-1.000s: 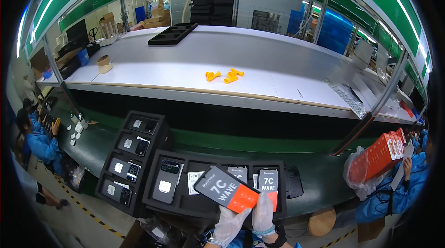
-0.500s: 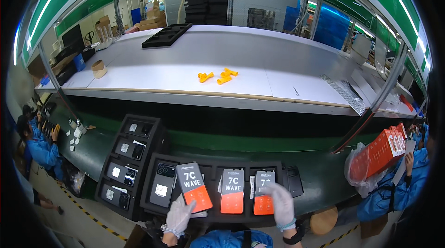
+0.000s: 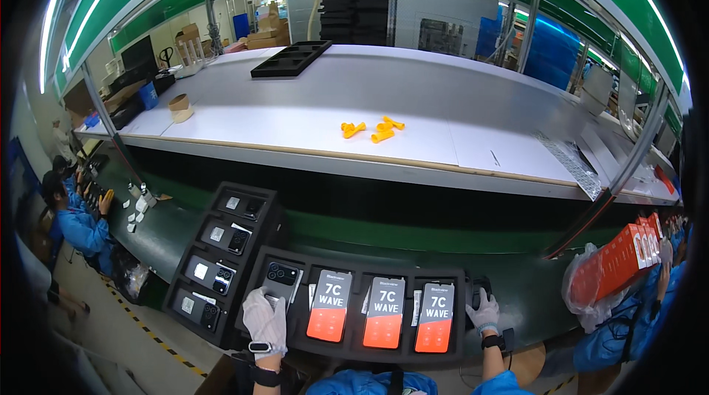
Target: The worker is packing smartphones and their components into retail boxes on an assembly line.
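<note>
A black compartment tray point(image 3: 325, 349) lies on the bench in front of me. Three smartphones with grey-and-orange front films rest in it: a left one point(image 3: 329, 306), a middle one point(image 3: 383, 314) and a right one point(image 3: 434, 319). At the tray's left end is a dark smartphone point(image 3: 281, 278), camera side up. My gloved left hand point(image 3: 266, 321) is closed at its lower part, hiding that end. Just past the tray's right end, my gloved right hand point(image 3: 484, 314) has its fingers round a dark handheld device point(image 3: 481, 286), mostly covered.
Another black tray point(image 3: 193, 269) of dark phones stands at the left. Orange-red boxes point(image 3: 613, 258) in clear plastic are at the right, near a co-worker's blue sleeve point(image 3: 613, 336). Ahead, a white shelf point(image 3: 281, 118) carries yellow-orange pieces point(image 3: 383, 135). Another co-worker point(image 3: 77, 221) sits far left.
My left hand has let go of the left orange-and-grey phone, now flat in the tray, and moved to the dark phone. My right hand has gone from the right phone to the dark device.
</note>
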The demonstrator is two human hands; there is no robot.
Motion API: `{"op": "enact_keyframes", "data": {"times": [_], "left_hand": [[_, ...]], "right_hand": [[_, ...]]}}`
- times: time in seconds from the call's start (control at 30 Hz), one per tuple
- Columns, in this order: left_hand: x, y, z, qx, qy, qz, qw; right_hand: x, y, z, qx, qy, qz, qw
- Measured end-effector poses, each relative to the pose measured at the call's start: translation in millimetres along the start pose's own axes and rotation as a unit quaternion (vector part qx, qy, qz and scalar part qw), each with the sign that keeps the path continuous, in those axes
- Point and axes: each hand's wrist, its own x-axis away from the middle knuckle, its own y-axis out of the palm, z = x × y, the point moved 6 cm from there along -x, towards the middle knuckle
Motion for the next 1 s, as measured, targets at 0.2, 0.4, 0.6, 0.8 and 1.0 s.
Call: {"op": "enact_keyframes", "data": {"times": [0.2, 0.4, 0.6, 0.8, 1.0], "left_hand": [[-5.4, 17.8, -1.2, -0.103, -0.007, -0.069, 0.992], [-26.1, 26.7, -9.7, -0.175, -0.046, -0.106, 0.978], [-25.7, 31.5, -22.9, -0.142, -0.045, -0.116, 0.982], [-22.1, 38.8, -26.9, -0.015, -0.088, -0.169, 0.982], [-18.6, 20.0, -52.4, 0.196, -0.141, -0.129, 0.962]], "right_hand": [[24.6, -11.7, -46.2, 0.047, -0.050, -0.034, 0.997], [29.7, 2.9, -48.5, 0.083, -0.037, -0.077, 0.993], [37.5, -21.0, -64.1, 0.004, 0.030, -0.043, 0.999], [17.8, -1.4, -48.7, -0.043, 0.013, 0.076, 0.996], [1.6, -19.2, -67.1, -0.084, 0.073, -0.003, 0.994]]}}
